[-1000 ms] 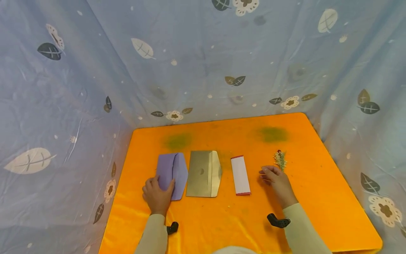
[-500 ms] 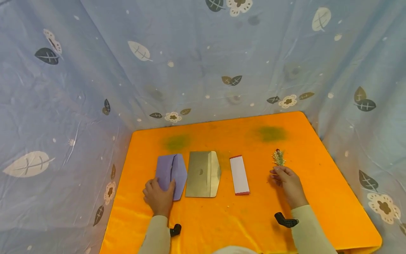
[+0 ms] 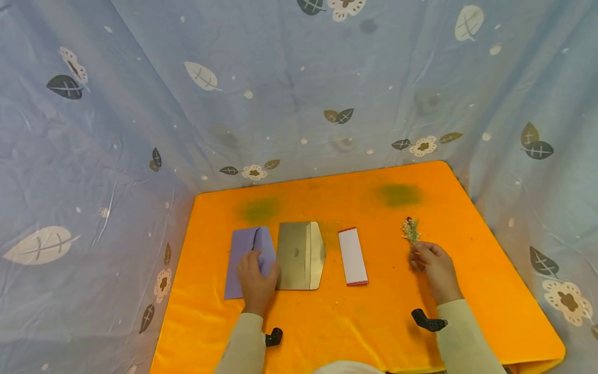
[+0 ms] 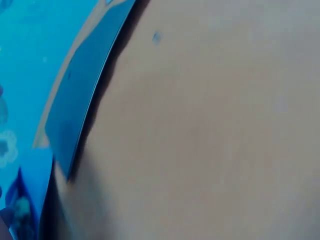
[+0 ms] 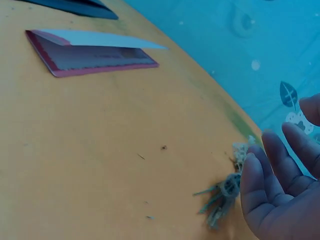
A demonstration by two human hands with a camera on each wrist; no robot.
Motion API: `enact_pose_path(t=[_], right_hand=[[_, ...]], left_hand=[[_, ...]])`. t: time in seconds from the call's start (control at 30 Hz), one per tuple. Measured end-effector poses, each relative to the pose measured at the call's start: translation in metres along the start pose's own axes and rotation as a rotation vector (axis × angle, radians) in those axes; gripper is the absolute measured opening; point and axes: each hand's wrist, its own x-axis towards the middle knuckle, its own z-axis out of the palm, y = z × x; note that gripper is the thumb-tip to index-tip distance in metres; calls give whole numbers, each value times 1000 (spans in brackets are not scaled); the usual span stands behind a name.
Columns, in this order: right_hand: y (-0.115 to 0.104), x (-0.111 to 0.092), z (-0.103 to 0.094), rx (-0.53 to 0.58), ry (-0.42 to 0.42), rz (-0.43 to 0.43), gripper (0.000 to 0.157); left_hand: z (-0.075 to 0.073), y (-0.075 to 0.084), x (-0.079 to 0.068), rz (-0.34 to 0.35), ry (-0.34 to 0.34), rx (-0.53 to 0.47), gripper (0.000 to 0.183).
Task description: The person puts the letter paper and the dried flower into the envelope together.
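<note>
My left hand (image 3: pixel 257 285) lies over the opened flap of a purple envelope (image 3: pixel 237 259), fingers loosely bent. In the left wrist view, only a sliver of finger shows beside the purple envelope (image 4: pixel 37 172), which looks blue there; a small greenish patch is visible in its opening. My right hand (image 3: pixel 438 270) is beside the stems of a small dried-flower bouquet (image 3: pixel 410 229). The right wrist view shows its fingers (image 5: pixel 252 185) spread apart next to the string-tied bouquet (image 5: pixel 227 192) on the table, with nothing pinched between them.
Right of the purple envelope lies a gold envelope (image 3: pixel 293 257), flap opened. A folded white card (image 3: pixel 353 257) with red edges lies between it and the bouquet. Patterned blue curtains (image 3: pixel 280 104) enclose the orange-covered table (image 3: pixel 317 332) at the back and sides.
My left hand has shifted right, from the purple envelope's lower left part onto its flap. My right hand has moved right to the bouquet's stems.
</note>
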Motion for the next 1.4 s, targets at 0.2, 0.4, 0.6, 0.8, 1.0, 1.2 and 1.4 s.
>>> enact_pose_path(t=[0.2,0.4,0.6,0.8,1.0,1.2,1.4], right_hand=[[-4,1,-6,-24,59,41,42],[-6,2,-11,-100,85,72,44],[-6,4,-12,-145,87,77,51],[-9,5,-13,-189,18,80,69],[-14,8,-8,-181,-18,110,75],[-16,15,-2,-206,-53,119,78],[-15,21,0,-167,-88,140,80]], left_hand=[[24,16,-1,30,-88,-19,53],[46,24,-5,35,-157,-28,63],[57,29,-16,-12,-241,-5,66],[58,30,-24,-1,-260,29,60],[58,32,-23,8,-257,19,58],[58,31,-23,12,-227,14,55],[59,28,-24,-17,-233,-11,55]])
